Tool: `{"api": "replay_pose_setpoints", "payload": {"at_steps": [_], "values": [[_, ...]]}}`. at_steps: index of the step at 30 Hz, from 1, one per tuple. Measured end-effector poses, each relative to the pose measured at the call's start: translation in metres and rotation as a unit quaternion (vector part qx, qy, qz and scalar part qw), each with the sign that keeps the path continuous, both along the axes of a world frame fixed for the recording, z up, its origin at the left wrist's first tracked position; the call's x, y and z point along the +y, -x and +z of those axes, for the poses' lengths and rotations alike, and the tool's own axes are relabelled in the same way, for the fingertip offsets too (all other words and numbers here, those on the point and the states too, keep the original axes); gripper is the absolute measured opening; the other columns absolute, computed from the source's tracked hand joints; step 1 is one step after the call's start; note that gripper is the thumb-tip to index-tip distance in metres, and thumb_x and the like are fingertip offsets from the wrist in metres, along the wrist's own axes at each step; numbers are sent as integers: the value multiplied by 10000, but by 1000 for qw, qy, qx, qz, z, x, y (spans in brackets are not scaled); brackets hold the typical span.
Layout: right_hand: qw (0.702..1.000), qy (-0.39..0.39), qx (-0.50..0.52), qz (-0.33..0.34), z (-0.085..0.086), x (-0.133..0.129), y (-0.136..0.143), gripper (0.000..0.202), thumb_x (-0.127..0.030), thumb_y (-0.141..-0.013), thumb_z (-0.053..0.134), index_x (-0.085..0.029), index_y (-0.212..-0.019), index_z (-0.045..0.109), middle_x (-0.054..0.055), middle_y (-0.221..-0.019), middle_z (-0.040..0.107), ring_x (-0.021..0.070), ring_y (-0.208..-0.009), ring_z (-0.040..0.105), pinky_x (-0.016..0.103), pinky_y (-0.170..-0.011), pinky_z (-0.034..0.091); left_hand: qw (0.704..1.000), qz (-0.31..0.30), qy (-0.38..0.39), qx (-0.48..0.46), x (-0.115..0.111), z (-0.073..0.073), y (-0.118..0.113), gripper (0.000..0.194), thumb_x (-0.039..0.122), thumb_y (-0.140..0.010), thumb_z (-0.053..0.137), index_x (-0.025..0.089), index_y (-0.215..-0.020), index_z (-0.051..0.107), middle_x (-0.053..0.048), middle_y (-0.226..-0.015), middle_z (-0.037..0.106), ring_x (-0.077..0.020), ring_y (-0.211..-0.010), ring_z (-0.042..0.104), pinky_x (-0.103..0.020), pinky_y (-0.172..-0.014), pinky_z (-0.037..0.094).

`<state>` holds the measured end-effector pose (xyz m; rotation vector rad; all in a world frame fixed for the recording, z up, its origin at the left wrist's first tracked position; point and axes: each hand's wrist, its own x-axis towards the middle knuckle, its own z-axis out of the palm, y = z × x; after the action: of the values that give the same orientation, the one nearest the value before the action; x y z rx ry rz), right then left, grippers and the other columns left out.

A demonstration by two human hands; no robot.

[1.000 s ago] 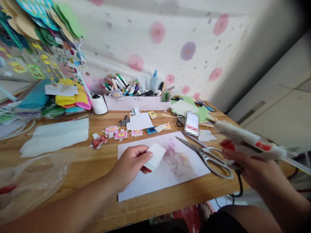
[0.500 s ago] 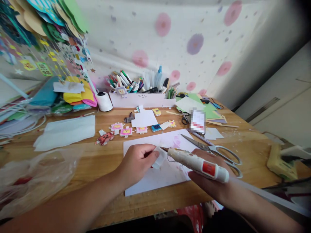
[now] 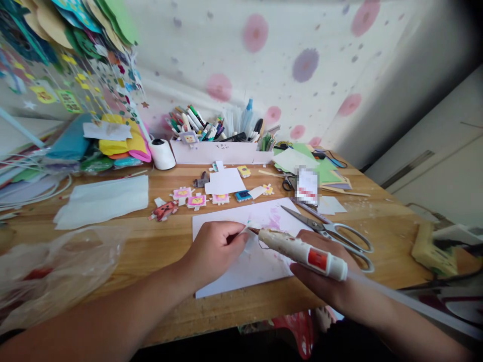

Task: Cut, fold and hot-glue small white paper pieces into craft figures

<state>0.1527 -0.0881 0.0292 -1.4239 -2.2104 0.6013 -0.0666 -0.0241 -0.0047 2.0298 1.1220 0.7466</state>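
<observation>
Between thumb and fingers, my left hand [image 3: 217, 250] pinches a small white paper piece [image 3: 249, 243] above a white sheet [image 3: 222, 284] on the table. My right hand [image 3: 328, 261] grips a white hot glue gun [image 3: 290, 247] with a red label, a long glue stick trailing from its back. The gun's metal tip points left and meets, or nearly meets, the upper edge of the paper piece; contact cannot be made out exactly. Pink smudges mark the sheet. Scissors [image 3: 332, 231] with grey handles lie open just behind my right hand.
Several small decorated paper figures [image 3: 196, 200] lie beyond the sheet, beside a blank white card [image 3: 226, 180]. A pen-filled box [image 3: 222, 153] and a thread spool [image 3: 163, 155] stand at the back. Left are white sheets [image 3: 103, 201] and a plastic bag [image 3: 71, 266]; right, a power strip [image 3: 433, 249].
The paper piece has tilted in my left hand and now shows more edge-on. The glue gun has shifted slightly left and up, its tip still at the paper.
</observation>
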Motion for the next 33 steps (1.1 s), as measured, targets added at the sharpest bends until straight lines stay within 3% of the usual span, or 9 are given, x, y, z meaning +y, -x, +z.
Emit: {"api": "replay_pose_setpoints", "payload": {"at_steps": [13,33], "values": [[1000,6,-14,-4,-3,-1,-2,141,-178,-820,493,-218,-706,421,-4,-708,512,152,-645,505,284,-583,385,999,4,-37,20,1,-2,1,336,206,-823,450,185,-513,322,59,-520,274,-95,-512,302,-236,-494,220],[999,-2,-17,-36,-10,-4,-10,150,-184,-806,528,-215,-682,448,-15,-693,536,143,-614,522,269,-563,390,999,10,-32,22,3,0,4,326,245,-829,441,184,-526,339,54,-528,279,-91,-512,301,-223,-484,229]]}}
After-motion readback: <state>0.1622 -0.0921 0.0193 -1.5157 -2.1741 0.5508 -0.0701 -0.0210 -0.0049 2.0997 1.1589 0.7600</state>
